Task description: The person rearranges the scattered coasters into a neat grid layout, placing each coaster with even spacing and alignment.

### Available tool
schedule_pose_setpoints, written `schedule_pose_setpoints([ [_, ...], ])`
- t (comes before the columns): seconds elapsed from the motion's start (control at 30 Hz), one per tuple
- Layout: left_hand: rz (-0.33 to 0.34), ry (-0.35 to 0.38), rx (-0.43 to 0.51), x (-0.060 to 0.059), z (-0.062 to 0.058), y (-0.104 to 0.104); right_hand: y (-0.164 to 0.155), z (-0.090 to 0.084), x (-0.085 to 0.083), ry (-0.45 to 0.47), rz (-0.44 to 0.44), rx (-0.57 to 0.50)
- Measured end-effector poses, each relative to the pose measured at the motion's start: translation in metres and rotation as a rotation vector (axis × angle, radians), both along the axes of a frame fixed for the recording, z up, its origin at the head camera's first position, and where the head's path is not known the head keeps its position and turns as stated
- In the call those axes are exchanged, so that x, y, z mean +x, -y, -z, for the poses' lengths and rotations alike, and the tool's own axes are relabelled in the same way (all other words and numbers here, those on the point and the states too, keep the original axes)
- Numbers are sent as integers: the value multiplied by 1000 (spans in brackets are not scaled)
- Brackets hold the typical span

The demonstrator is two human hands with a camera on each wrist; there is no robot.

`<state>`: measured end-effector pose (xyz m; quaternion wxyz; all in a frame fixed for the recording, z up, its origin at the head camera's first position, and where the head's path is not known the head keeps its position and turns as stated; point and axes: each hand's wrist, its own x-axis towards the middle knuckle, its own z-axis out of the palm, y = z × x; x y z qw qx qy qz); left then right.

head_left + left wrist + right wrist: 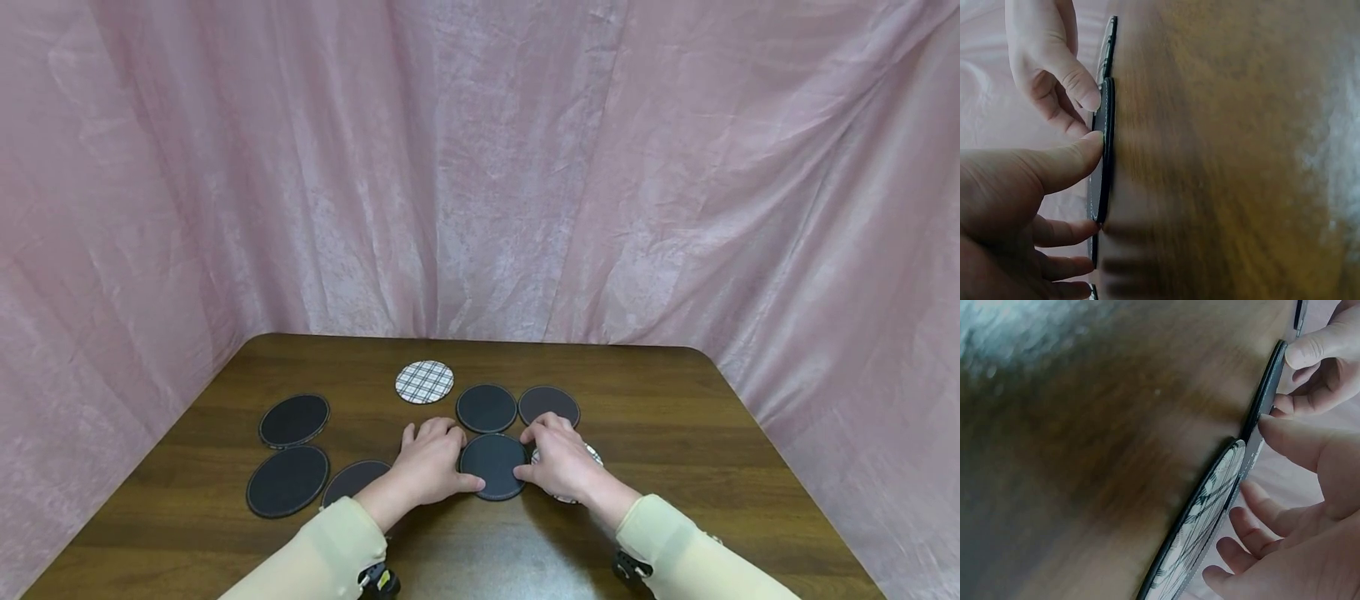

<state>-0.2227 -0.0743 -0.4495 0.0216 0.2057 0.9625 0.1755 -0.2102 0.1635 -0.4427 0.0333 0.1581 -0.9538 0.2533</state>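
A round black coaster (492, 467) lies flat on the brown table (675, 417), near its front middle. My left hand (467, 458) holds its left rim and my right hand (523, 454) its right rim, thumbs on the near edge and fingers curled over the far edge. In the left wrist view my left thumb (1079, 156) presses the coaster's rim (1105, 125). The right wrist view shows my right thumb (1297, 440) on the same rim (1266, 400). A patterned white coaster (1204, 512) lies mostly hidden under my right palm (592, 454).
Behind my hands lie a plaid coaster (424, 382), a black one (487, 407) and a dark brown one (549, 405). At the left are three more dark coasters (294, 420) (288, 480) (355, 481), the last partly under my forearm. Pink cloth (480, 167) surrounds the table.
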Motion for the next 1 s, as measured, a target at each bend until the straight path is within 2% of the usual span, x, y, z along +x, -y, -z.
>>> schedule_pose_setpoints([
  [0.33, -4, -20, -7, 3, -7, 5, 1, -5, -4, -43, -28, -19],
  [0.6, -46, -34, -43, -7, -13, 18, 2, -13, -18, -48, -67, 57],
  [1.0, -87, -70, -91, -22, -18, 35, 15, -19, -36, -7, -58, 147],
])
